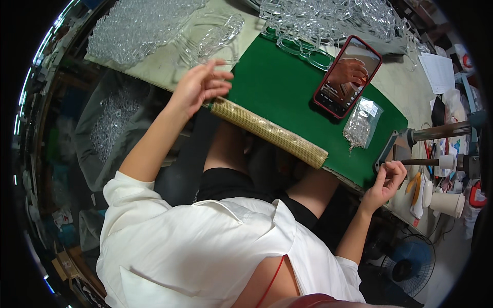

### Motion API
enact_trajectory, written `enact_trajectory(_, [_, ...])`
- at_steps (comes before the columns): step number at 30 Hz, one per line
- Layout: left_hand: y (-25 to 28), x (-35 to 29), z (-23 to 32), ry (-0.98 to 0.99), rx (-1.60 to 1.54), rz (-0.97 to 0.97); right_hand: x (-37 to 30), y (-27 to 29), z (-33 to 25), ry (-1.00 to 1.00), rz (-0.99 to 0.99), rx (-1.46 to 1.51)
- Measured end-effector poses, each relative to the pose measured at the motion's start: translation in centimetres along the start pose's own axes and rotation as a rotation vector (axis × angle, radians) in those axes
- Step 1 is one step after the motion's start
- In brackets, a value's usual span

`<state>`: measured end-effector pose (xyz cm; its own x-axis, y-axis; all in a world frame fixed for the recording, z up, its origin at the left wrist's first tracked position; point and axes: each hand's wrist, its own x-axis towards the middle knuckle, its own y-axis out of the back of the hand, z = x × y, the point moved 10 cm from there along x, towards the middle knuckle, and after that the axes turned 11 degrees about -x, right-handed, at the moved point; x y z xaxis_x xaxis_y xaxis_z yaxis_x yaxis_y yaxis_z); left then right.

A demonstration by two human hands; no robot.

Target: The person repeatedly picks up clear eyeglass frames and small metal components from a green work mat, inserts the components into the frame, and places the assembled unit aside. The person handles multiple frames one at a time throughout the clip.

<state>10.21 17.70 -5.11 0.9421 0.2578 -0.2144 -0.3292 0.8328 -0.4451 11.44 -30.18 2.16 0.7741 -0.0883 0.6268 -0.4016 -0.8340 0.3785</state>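
Note:
My left hand is raised at the left edge of the green mat, fingers loosely spread and nothing in them. Close beyond it lie loose clear plastic eyeglass frames. At the mat's right end, my right hand is closed, thumb and fingertips pinched beside the metal bench tool. Whatever may be between those fingertips is too small to make out. A small clear bag of tiny silvery pieces lies on the mat, with some pieces spilling from its lower end.
A phone in a red case lies across the mat. Piled clear frames cover the table's far side. A gold patterned roll lines the near edge. Rightward are a paper cup and, lower, a fan.

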Motion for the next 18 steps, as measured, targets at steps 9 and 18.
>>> enact_trajectory(9, [-11.0, -6.2, 6.0, -1.123, 1.608, -0.163, -0.2, -0.3, -0.2, -0.002, -0.01, -0.061])
enact_trajectory(18, [-7.7, 0.0, 7.5, -0.821, 1.731, -0.126, -0.2, -0.4, -0.4, 0.018, -0.014, -0.117])
